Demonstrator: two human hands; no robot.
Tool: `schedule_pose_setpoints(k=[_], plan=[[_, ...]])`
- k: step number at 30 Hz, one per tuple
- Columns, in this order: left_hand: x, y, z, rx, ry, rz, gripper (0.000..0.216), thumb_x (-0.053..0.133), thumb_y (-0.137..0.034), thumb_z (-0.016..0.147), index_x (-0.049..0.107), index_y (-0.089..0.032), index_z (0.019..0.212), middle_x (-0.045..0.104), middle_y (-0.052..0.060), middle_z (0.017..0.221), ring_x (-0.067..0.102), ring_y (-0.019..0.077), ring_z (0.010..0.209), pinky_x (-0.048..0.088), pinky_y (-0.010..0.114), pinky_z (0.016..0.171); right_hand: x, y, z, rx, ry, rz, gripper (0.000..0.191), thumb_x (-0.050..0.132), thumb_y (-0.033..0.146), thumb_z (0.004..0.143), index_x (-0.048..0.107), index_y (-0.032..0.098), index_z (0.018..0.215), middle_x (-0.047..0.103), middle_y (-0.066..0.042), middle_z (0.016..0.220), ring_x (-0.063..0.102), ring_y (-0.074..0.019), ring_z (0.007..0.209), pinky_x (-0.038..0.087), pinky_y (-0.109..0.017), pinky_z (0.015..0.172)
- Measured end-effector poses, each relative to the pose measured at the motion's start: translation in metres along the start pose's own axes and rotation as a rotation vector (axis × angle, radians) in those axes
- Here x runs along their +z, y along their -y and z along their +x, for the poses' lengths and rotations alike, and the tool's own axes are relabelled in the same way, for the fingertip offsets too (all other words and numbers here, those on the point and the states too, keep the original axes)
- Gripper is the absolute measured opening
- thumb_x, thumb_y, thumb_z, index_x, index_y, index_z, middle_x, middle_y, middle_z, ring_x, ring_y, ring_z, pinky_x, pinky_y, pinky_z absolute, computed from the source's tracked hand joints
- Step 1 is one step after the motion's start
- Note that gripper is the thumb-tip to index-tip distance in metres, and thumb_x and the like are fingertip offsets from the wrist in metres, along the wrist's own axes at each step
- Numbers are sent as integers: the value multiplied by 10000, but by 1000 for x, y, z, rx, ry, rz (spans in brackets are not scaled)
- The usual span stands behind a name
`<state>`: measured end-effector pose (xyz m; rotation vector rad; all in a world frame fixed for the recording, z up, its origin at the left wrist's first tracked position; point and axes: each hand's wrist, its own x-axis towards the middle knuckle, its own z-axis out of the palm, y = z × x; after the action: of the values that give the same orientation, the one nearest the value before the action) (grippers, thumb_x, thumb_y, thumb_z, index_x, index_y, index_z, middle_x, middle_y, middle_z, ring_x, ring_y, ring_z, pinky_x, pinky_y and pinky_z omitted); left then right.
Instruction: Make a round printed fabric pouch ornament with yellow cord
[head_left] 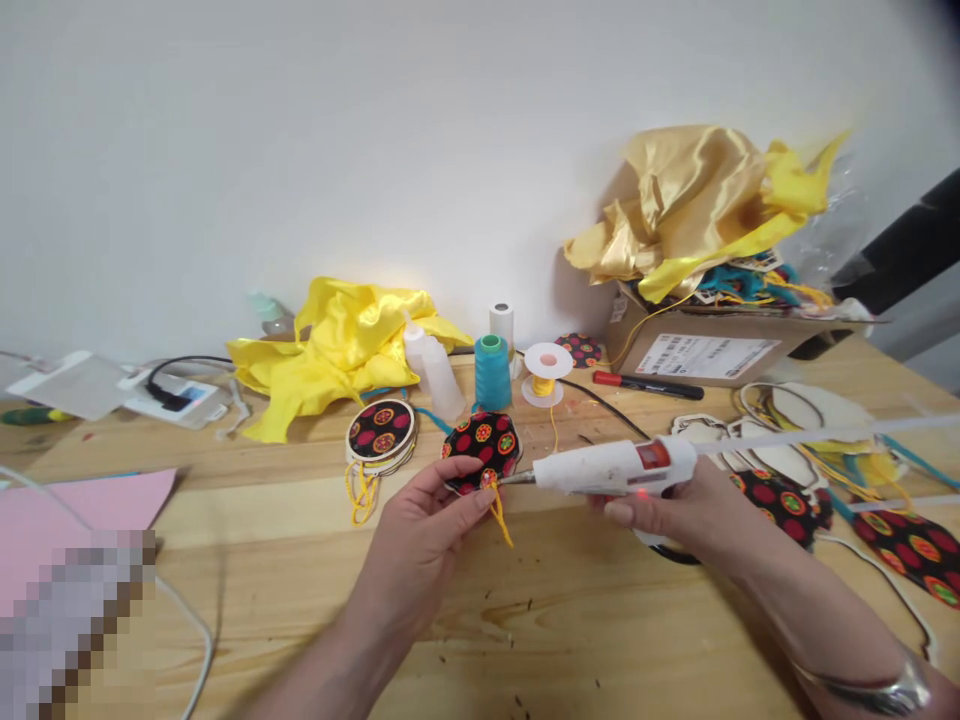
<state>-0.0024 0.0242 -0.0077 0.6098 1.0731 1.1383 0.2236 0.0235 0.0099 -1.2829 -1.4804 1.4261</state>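
Note:
Between the thumb and fingers of my left hand point(431, 515) is a fabric-covered piece point(484, 440), black with red and orange dots. A yellow cord loop point(501, 518) hangs from its lower edge. My right hand point(675, 510) grips a white hot glue gun point(600, 468), with a small red light glowing on its underside. The gun's metal nozzle point(519, 479) points left and meets the piece near the cord, by my left thumb; whether glue is coming out cannot be seen. A long clear glue stick point(817, 434) sticks out of the gun's back.
Behind my hands stand a blue thread cone point(492, 372), a white squeeze bottle point(435, 370) and a yellow cord spool point(547, 375). Round dotted pieces point(382, 432) lie left. Yellow satin point(337, 350) and a power strip point(176, 395) are farther left. A cardboard box point(697, 345) sits back right.

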Motion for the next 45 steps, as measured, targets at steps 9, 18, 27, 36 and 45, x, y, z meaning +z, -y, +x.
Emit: schedule_pose_setpoints(k=[9, 18, 27, 36, 45], plan=[[-1, -2, 2, 5, -1, -77, 260, 738, -83, 597, 648, -158, 829, 703, 16, 760, 619, 78, 668, 486, 173, 643, 6, 3, 0, -73, 13, -137, 179, 660, 334, 689, 690, 196, 800, 678, -27, 715, 586, -155, 612, 491, -246, 533], [0, -2, 2, 17, -3, -65, 237, 737, -79, 597, 655, -156, 805, 707, 12, 740, 629, 76, 667, 488, 158, 648, 3, -2, 0, -92, -72, -288, 196, 635, 370, 702, 655, 181, 750, 639, -14, 650, 544, -133, 565, 457, -219, 479], [0, -2, 1, 28, 3, -55, 234, 738, -86, 599, 657, -158, 807, 702, 7, 741, 616, 67, 656, 485, 154, 641, 8, 2, 0, -81, -59, -259, 204, 641, 382, 692, 631, 179, 715, 609, -8, 635, 512, -120, 557, 445, -210, 481], [0, 0, 2, 30, -10, -9, 259, 753, -113, 580, 651, -160, 814, 698, 10, 718, 606, 78, 634, 476, 176, 631, 10, -4, -3, -30, 13, -249, 248, 633, 395, 710, 582, 160, 650, 482, 12, 553, 401, -91, 501, 346, -200, 420], [-2, 3, 1, 28, 0, 17, 268, 753, -126, 594, 642, -173, 833, 710, 12, 732, 617, 82, 674, 474, 170, 662, 7, -1, -1, -144, 71, -379, 200, 641, 310, 725, 528, 157, 663, 468, 23, 605, 393, -82, 536, 335, -192, 444]])
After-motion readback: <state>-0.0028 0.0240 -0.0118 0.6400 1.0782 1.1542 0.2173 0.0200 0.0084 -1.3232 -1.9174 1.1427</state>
